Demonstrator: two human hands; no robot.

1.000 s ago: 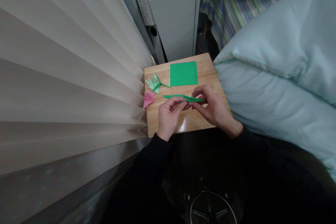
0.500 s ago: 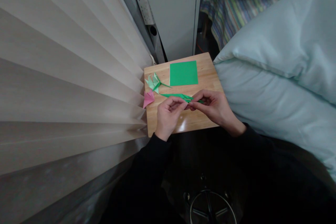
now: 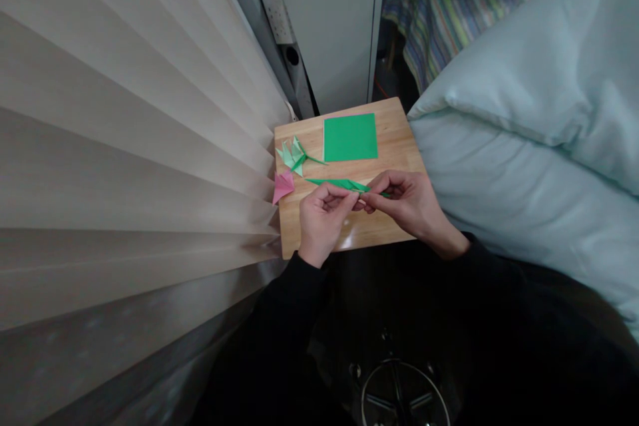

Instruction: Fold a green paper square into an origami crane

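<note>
A narrow, folded strip of green origami paper [image 3: 339, 183] is pinched between both hands above the small wooden table. My left hand [image 3: 323, 216] grips its near edge with thumb and forefinger. Close beside it, my right hand [image 3: 407, 205] pinches the right-hand end, and a thin green tip pokes out past those fingers. The two thumbs almost meet, and they hide part of the fold. The strip's pointed left end reaches out beyond my left hand.
Flat green paper sheets [image 3: 350, 137] lie at the back of the wooden table [image 3: 394, 140]. Green folded pieces [image 3: 295, 156] and a pink folded piece [image 3: 283, 186] sit at its left edge. A pleated curtain [image 3: 150, 146] borders the left, a pale quilt [image 3: 509, 140] the right, a white cabinet [image 3: 329, 46] behind.
Both hands keep their pinch on the green paper, with only a slight shift of the fingers. The whole view has moved a little.
</note>
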